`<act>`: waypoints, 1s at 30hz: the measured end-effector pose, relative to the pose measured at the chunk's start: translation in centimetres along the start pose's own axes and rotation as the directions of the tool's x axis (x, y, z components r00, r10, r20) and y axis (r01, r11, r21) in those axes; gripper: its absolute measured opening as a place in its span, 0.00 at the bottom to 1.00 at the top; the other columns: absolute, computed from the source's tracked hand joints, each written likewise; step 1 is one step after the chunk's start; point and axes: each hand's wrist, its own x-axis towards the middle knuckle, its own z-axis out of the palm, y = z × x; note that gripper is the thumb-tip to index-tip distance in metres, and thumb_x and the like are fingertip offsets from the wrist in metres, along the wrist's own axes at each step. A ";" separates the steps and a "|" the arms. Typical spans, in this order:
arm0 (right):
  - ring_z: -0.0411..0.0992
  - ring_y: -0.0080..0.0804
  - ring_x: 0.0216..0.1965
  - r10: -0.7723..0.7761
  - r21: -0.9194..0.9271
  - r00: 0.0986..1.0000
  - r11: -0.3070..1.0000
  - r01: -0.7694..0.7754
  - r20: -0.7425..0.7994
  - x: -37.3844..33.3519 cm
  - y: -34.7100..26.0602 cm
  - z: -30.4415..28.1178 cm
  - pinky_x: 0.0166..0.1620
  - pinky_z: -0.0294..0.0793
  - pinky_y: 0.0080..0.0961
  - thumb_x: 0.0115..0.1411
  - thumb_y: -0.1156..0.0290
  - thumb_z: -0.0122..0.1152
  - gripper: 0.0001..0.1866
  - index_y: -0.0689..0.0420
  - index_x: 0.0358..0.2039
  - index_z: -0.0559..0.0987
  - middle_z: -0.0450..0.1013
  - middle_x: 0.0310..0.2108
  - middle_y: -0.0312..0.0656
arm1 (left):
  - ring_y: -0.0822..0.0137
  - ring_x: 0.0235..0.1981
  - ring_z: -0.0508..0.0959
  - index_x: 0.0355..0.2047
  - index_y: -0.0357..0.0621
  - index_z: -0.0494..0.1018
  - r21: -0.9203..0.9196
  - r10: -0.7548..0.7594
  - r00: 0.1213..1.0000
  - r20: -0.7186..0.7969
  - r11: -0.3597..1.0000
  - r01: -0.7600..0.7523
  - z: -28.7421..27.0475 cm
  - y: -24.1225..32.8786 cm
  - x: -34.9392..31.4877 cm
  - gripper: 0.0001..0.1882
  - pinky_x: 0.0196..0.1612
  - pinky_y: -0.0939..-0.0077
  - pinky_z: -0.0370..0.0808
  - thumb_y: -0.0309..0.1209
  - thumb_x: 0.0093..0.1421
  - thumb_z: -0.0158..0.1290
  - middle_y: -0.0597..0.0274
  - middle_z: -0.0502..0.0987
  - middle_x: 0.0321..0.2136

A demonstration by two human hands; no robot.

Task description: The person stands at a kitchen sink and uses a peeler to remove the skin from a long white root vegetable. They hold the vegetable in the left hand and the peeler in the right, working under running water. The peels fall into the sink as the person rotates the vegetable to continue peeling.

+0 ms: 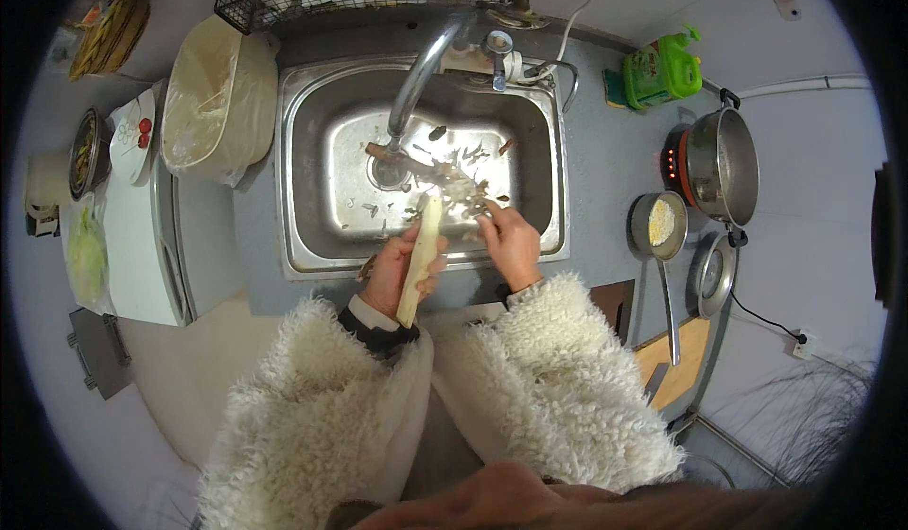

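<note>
My left hand (390,275), at the near rim of the sink, is closed round a long, pale peeled root (422,256), which slants up over the basin. Just right of the root's upper end is my right hand (512,246), its fingers curled together; motion blur hides what they hold. A brown unpeeled root (402,159) lies in the steel sink (333,237), close to the drain and below the faucet (413,90). Dark strips of peel (470,155) are scattered over the basin floor.
Left of the sink stands a lined bin (199,100). At the right are a green jug (662,69), a pot (724,166) on a glowing cooker, a long-handled pan (659,223) with pale grains, a lid (716,275) and a cutting board (683,360). Behind hangs a wire basket (284,5).
</note>
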 end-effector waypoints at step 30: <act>0.72 0.44 0.23 -0.083 -0.101 0.996 0.992 0.081 -0.020 0.4 0.4 -1.1 0.27 0.71 0.36 0.56 0.61 0.60 0.14 0.51 0.41 0.79 0.70 0.22 0.43 | 0.74 0.19 0.64 0.52 0.49 0.61 0.158 -0.094 0.996 0.013 0.983 0.090 -0.9 -0.2 0.5 0.22 0.15 0.81 0.63 0.39 0.58 0.35 0.62 0.66 0.32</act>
